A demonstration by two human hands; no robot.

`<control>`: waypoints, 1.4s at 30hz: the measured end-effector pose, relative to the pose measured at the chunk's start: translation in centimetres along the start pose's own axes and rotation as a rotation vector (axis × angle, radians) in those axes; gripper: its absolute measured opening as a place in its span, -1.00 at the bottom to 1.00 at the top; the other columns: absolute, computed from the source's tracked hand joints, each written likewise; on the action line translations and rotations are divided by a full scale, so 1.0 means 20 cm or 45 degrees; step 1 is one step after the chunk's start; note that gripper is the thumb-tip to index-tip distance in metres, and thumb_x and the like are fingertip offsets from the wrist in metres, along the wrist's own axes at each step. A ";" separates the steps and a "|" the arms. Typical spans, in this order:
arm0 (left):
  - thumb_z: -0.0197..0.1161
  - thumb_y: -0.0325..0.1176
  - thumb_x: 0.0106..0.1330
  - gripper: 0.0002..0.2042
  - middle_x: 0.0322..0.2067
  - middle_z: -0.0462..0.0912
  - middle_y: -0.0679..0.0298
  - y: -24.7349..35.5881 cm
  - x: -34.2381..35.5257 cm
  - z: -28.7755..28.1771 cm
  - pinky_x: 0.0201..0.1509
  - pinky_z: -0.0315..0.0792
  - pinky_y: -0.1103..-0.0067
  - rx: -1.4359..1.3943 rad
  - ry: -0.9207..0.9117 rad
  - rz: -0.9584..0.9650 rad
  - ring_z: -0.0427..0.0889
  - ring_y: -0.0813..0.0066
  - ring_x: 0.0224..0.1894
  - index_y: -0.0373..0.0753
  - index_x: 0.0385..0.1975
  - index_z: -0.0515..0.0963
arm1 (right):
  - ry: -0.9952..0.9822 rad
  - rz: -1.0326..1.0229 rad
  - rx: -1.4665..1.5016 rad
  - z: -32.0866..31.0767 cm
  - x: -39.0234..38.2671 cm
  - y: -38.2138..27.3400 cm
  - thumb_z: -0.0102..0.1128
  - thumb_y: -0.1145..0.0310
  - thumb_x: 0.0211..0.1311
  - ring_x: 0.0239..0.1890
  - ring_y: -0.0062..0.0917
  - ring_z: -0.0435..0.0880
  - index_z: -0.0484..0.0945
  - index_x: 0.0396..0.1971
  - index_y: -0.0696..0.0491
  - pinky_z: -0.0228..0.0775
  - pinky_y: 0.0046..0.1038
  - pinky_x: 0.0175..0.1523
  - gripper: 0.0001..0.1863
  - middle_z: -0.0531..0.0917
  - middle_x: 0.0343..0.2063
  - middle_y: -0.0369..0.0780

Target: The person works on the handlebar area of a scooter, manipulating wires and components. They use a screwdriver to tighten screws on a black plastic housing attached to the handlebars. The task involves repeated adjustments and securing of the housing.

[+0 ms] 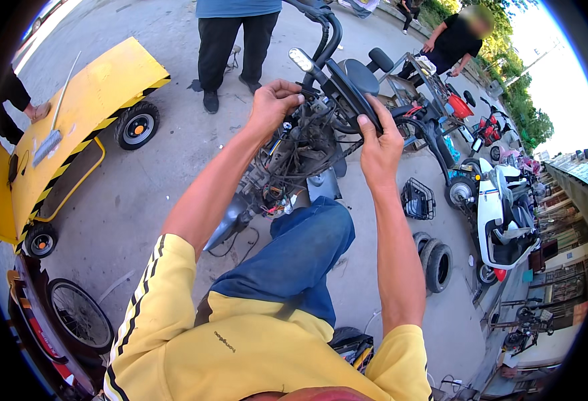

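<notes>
We have our left hand [275, 107] at twelve o'clock, its thumb and fingertips pinched narrow on a small dark piece [307, 89] beside the handlebar; we cannot tell what it is. At about two o'clock our right hand [381, 137] grips the edge of a long dark panel [350, 95], thumb on the near face. Both work at the front of a partly stripped vehicle at twelve o'clock, where tangled wiring [292, 160] hangs exposed just below the hands. Around us we see a yellow cart [100, 87] at ten o'clock, a black wire basket [419, 199] at three, loose tyres [439, 267] toward four, and a person in dark trousers [232, 50] near eleven.
</notes>
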State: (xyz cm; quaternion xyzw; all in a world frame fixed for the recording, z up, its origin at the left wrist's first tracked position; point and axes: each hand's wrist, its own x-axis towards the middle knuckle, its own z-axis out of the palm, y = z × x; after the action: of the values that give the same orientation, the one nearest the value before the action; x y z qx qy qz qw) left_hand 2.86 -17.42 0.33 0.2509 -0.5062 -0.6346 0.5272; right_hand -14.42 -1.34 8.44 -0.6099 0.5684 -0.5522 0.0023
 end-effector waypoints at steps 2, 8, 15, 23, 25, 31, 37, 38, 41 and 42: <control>0.41 -0.57 0.34 -0.81 -0.30 0.80 0.28 0.00 0.04 0.03 -0.32 0.45 0.68 0.080 -0.058 -0.030 0.65 0.66 -0.36 -0.34 -0.08 0.66 | 0.012 -0.002 -0.007 0.00 -0.01 0.00 0.28 0.52 0.44 0.24 -0.29 0.68 0.62 0.23 0.20 0.43 -0.37 0.34 -0.60 0.71 0.17 -0.02; 0.39 -0.57 0.34 -0.81 -0.35 0.74 0.27 -0.03 0.12 0.04 -0.47 0.32 0.68 0.096 -0.341 -0.121 0.57 0.64 -0.49 -0.39 -0.08 0.68 | 0.057 -0.035 -0.036 -0.01 -0.02 0.00 0.29 0.51 0.43 0.25 -0.28 0.68 0.63 0.22 0.19 0.41 -0.36 0.37 -0.61 0.72 0.16 -0.03; 0.35 -0.50 0.43 -0.84 -0.35 0.70 0.31 -0.02 0.12 0.03 -0.53 0.28 0.68 0.083 -0.398 -0.222 0.59 0.64 -0.52 -0.35 -0.05 0.67 | 0.031 -0.080 -0.083 0.00 0.02 0.02 0.29 0.52 0.43 0.25 -0.29 0.69 0.64 0.20 0.19 0.43 -0.34 0.37 -0.62 0.73 0.15 -0.04; 0.34 -0.45 0.42 -0.88 -0.36 0.68 0.35 0.03 0.17 0.03 -0.57 0.27 0.71 0.188 -0.501 -0.256 0.62 0.65 -0.54 -0.31 -0.13 0.67 | 0.004 -0.003 0.051 0.05 0.05 0.06 0.29 0.54 0.42 0.20 -0.39 0.69 0.63 0.21 0.20 0.45 -0.41 0.31 -0.61 0.72 0.14 -0.07; 0.33 -0.46 0.42 -0.89 -0.36 0.68 0.34 0.04 0.17 0.04 -0.58 0.27 0.71 0.180 -0.487 -0.280 0.62 0.64 -0.54 -0.31 -0.14 0.67 | 0.031 0.034 0.086 0.05 0.04 0.07 0.29 0.54 0.42 0.18 -0.41 0.68 0.63 0.21 0.20 0.45 -0.43 0.30 -0.61 0.72 0.13 -0.09; 0.31 -0.46 0.38 -0.91 -0.39 0.69 0.30 -0.02 0.14 0.07 -0.58 0.27 0.68 -0.001 -0.336 -0.305 0.67 0.60 -0.53 -0.32 -0.22 0.66 | 0.085 0.036 0.117 0.03 0.02 0.08 0.29 0.55 0.42 0.16 -0.45 0.68 0.64 0.20 0.20 0.45 -0.43 0.29 -0.62 0.73 0.11 -0.12; 0.41 -0.38 0.37 -0.89 -0.40 0.68 0.33 0.05 0.18 0.07 -0.56 0.28 0.70 0.205 -0.425 -0.333 0.63 0.65 -0.56 -0.27 -0.29 0.64 | 0.085 0.009 0.102 0.01 0.03 0.08 0.30 0.55 0.41 0.16 -0.44 0.69 0.65 0.19 0.19 0.47 -0.44 0.28 -0.63 0.74 0.11 -0.11; 0.42 -0.38 0.36 -0.88 -0.42 0.67 0.34 0.06 0.19 0.08 -0.55 0.29 0.69 0.257 -0.431 -0.336 0.62 0.65 -0.56 -0.26 -0.30 0.64 | 0.084 0.003 0.118 0.02 0.04 0.08 0.30 0.54 0.41 0.16 -0.44 0.69 0.65 0.19 0.19 0.47 -0.45 0.28 -0.63 0.74 0.11 -0.11; 0.45 -0.37 0.34 -0.87 -0.46 0.67 0.36 0.08 0.20 0.11 -0.51 0.30 0.67 0.400 -0.483 -0.309 0.60 0.65 -0.55 -0.25 -0.30 0.63 | 0.084 -0.007 0.109 -0.01 0.03 0.11 0.30 0.54 0.41 0.17 -0.44 0.69 0.65 0.20 0.19 0.47 -0.44 0.28 -0.62 0.74 0.11 -0.11; 0.46 -0.37 0.34 -0.86 -0.47 0.67 0.37 0.08 0.20 0.11 -0.50 0.31 0.67 0.449 -0.496 -0.294 0.59 0.65 -0.55 -0.24 -0.31 0.63 | 0.078 -0.003 0.111 0.00 0.03 0.10 0.30 0.54 0.41 0.17 -0.44 0.69 0.65 0.20 0.19 0.47 -0.44 0.28 -0.62 0.74 0.11 -0.10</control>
State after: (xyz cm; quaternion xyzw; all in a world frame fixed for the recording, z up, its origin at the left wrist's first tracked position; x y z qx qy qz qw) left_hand 0.31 -20.20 3.50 0.2680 -0.6686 -0.6289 0.2926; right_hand -16.05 -2.50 7.57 -0.5927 0.5429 -0.5949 0.0109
